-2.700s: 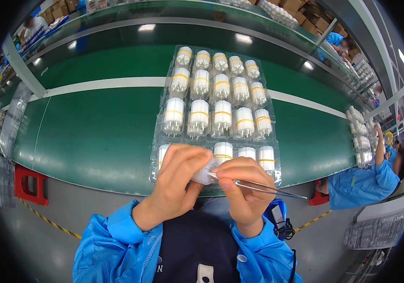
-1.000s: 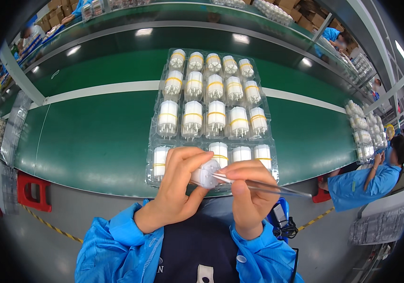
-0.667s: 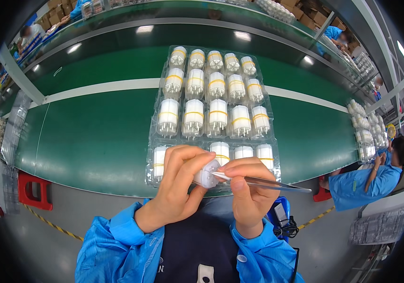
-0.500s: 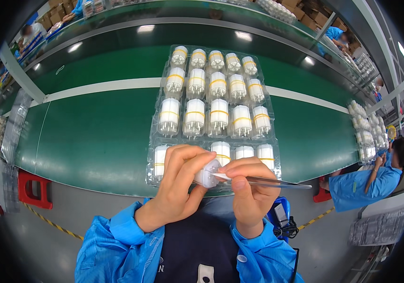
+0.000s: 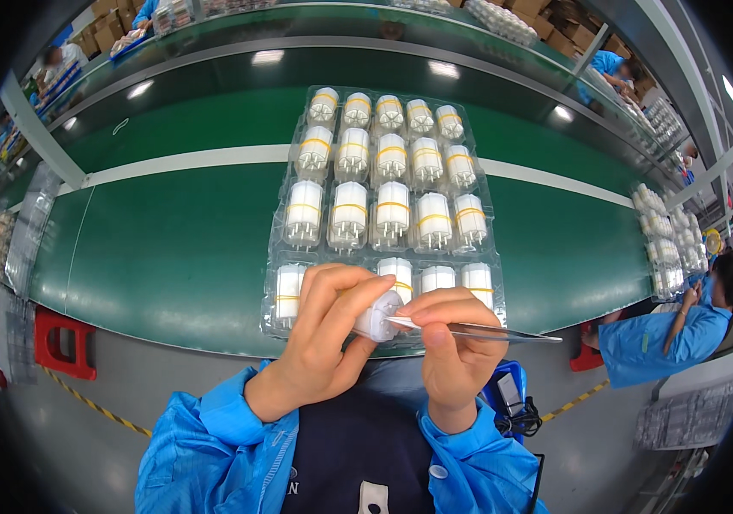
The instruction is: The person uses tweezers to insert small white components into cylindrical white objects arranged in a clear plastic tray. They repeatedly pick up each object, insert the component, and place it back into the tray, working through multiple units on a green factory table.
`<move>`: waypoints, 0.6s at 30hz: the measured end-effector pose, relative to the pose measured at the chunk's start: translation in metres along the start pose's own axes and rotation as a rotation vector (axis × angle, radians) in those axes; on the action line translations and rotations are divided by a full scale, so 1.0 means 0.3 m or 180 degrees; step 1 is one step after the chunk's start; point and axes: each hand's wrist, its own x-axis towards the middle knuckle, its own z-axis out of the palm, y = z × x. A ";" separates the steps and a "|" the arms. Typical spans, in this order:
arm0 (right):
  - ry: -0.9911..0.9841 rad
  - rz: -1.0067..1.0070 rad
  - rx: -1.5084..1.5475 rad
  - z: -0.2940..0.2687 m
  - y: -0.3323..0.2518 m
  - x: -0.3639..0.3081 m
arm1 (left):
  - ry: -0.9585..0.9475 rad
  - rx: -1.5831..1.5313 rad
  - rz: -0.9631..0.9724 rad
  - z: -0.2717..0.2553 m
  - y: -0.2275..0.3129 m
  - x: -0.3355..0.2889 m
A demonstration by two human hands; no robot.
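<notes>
My left hand (image 5: 319,338) is closed round a white plug adapter (image 5: 375,319), its round end face turned to the right. My right hand (image 5: 460,343) pinches a slim, tweezers-like metal tool (image 5: 512,334). The tool's white tip meets the adapter's end face, and its thin grey end sticks out to the right past my fingers. Just beyond my hands lies a clear plastic blister tray (image 5: 496,257) with rows of similar white adapters (image 5: 393,206), each with a yellow band round it. My hands hide part of the tray's nearest row.
The tray lies on a green conveyor belt (image 5: 169,248) with a white stripe across it. A blue bin (image 5: 516,377) with a black cable is below on the right. Red stools (image 5: 65,343) stand at the belt's near side. A person in blue (image 5: 666,334) is at the right.
The tray's place in the picture has shifted slightly left. Both hands keep nearly the same grip, and the tool's tip stays at the adapter's end face.
</notes>
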 end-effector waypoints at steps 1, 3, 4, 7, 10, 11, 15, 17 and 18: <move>-0.0007 -0.0007 -0.0051 -0.002 0.001 0.000 | -0.0024 -0.0009 -0.0010 -0.001 0.002 0.002; -0.0019 -0.0023 -0.0154 -0.006 0.003 0.001 | -0.0067 -0.0012 -0.0025 -0.001 0.003 0.004; -0.0008 -0.0018 -0.0212 -0.006 0.002 0.002 | -0.0081 -0.0008 -0.0030 -0.002 0.003 0.003; -0.0046 -0.0033 -0.0480 -0.006 -0.007 0.006 | -0.0172 0.0117 -0.0006 -0.011 0.000 0.004; -0.0251 -0.0146 -0.0967 -0.008 -0.025 0.021 | -0.0216 0.0184 -0.0002 -0.009 0.000 0.005; -0.0338 -0.0216 -0.1151 -0.008 -0.030 0.030 | -0.0219 0.0189 -0.0010 -0.008 0.000 0.004; -0.0512 -0.0208 -0.1419 -0.011 -0.043 0.053 | -0.0309 0.0034 -0.0150 -0.011 -0.006 0.009; -0.0352 -0.0076 -0.0860 -0.026 -0.026 0.045 | -0.0402 -0.0301 -0.0347 -0.021 -0.005 0.008; -0.0274 -0.0010 -0.0579 -0.030 -0.020 0.043 | -0.0383 -0.0477 -0.0442 -0.021 -0.002 0.008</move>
